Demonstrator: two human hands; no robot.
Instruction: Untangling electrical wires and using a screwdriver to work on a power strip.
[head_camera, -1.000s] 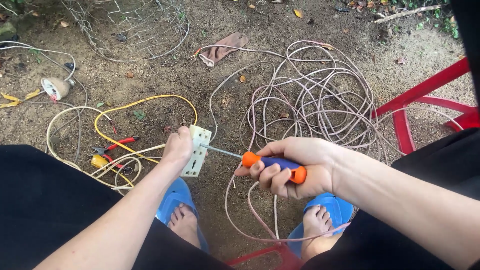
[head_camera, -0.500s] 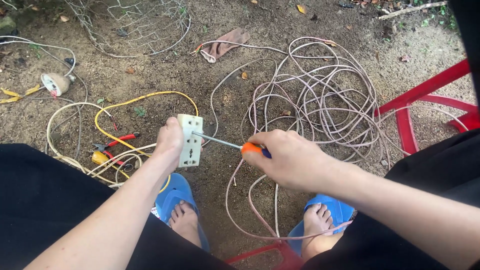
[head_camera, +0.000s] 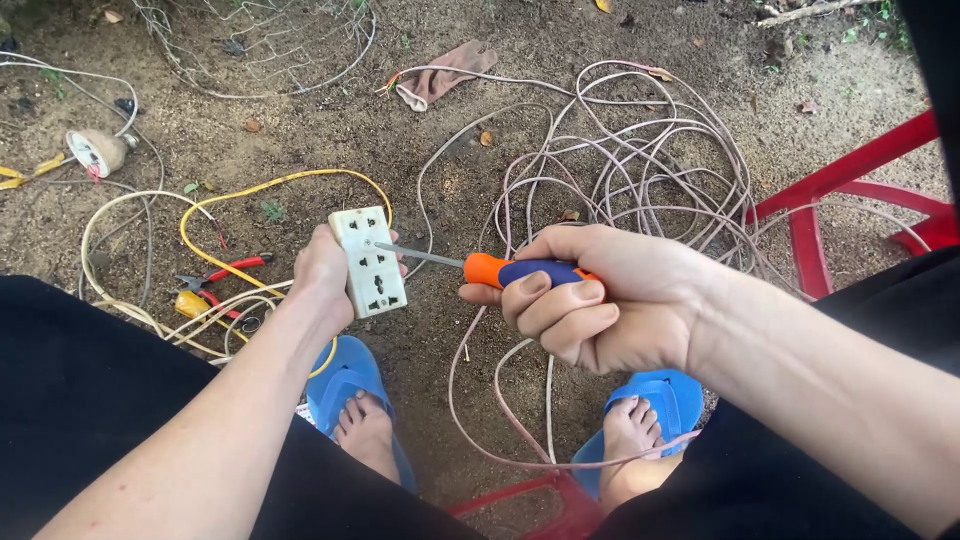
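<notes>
My left hand (head_camera: 322, 272) grips a white socket block (head_camera: 368, 261) upright. My right hand (head_camera: 600, 300) closes around an orange-and-blue screwdriver (head_camera: 500, 270), its tip touching the block's top. Red pliers (head_camera: 215, 280) lie left of it.

- The socket block (head_camera: 369, 262) is showing off-white.
- The screwdriver (head_camera: 520, 271) handle is showing orange and dark blue.
- The sandals (head_camera: 350, 375) are looking blue.
- One cable (head_camera: 270, 186) is glowing yellow.
- The pliers (head_camera: 222, 272) are showing red handles.
</notes>
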